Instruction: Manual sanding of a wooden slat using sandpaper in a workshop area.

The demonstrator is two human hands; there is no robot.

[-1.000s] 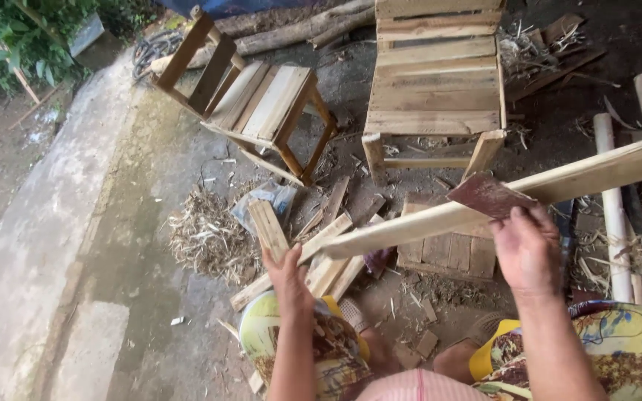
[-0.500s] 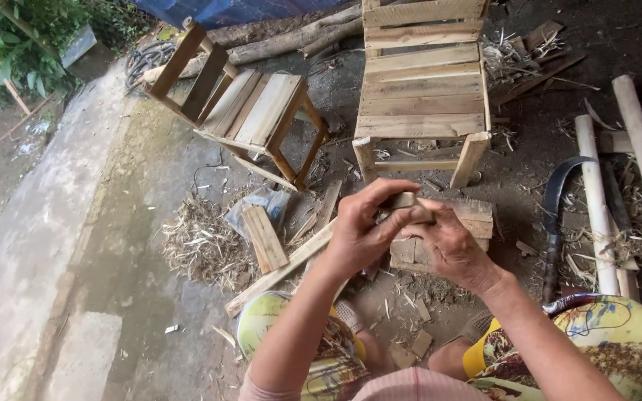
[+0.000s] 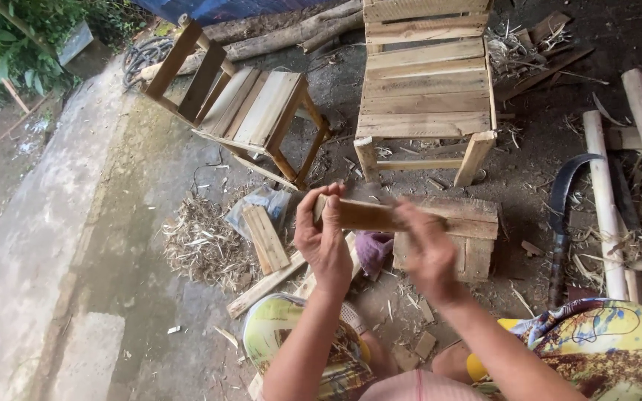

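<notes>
Both hands grip one short wooden slat (image 3: 369, 215) in mid-air: left hand (image 3: 326, 239) fingers wrapped around its near end, right hand (image 3: 426, 251) closed along its middle, seemingly turning it for inspection. Just beyond sits a low wooden block (image 3: 461, 232); a curved blade (image 3: 563, 200) lies right, bare ground opens left.

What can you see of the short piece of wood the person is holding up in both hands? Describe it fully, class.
The short piece of wood is a flat, light brown slat with rough, unpainted faces and a darker streak along it. It lies roughly level in front of the person, above a low wooden block on the ground. The left hand wraps its left end, fingers curled over the top edge. The right hand, blurred, covers its right part, so that end is hidden.
</notes>
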